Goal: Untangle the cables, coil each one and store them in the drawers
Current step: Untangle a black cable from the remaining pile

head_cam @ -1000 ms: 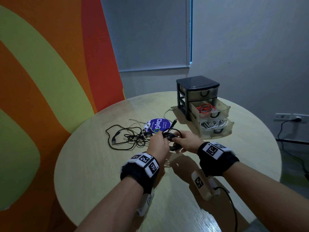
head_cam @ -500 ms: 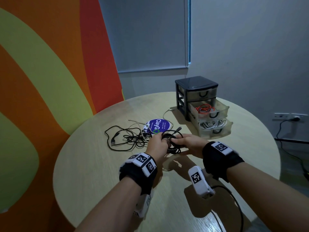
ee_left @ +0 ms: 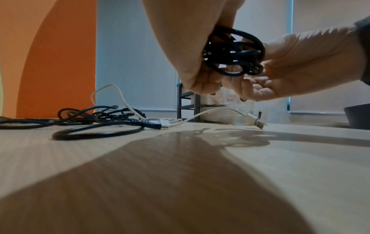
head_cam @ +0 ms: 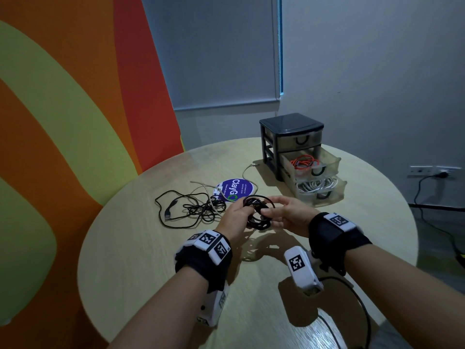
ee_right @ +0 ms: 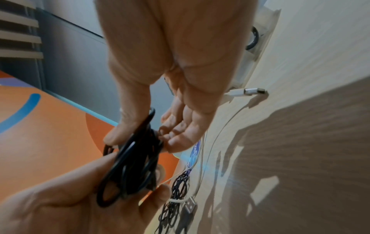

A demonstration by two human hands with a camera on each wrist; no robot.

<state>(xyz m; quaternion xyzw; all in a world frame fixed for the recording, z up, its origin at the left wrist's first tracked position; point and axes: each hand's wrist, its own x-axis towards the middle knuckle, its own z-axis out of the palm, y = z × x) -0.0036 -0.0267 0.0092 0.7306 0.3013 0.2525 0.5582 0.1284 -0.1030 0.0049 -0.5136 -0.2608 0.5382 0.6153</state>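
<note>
A coiled black cable (head_cam: 256, 214) hangs above the round table (head_cam: 141, 260), held between both hands. My left hand (head_cam: 245, 215) grips its left side with curled fingers. My right hand (head_cam: 269, 212) pinches its right side between thumb and fingers. The wrist views show the same coil (ee_left: 234, 53) (ee_right: 132, 166), with the right thumb (ee_right: 120, 134) pressing on it. A tangle of black and white cables (head_cam: 198, 207) lies on the table left of the hands. The drawer unit (head_cam: 292, 141) stands behind, with its two lower drawers pulled out.
The middle drawer holds a red cable (head_cam: 304, 162) and the bottom drawer a white cable (head_cam: 315, 185). A purple round sticker (head_cam: 236, 188) lies behind the hands. A white USB plug (ee_left: 256, 121) rests near the drawers. An orange and green wall runs along the left.
The plug end that stuck out toward the drawers no longer shows. My right wrist has rolled over and both hands have drawn the coil slightly nearer and higher.
</note>
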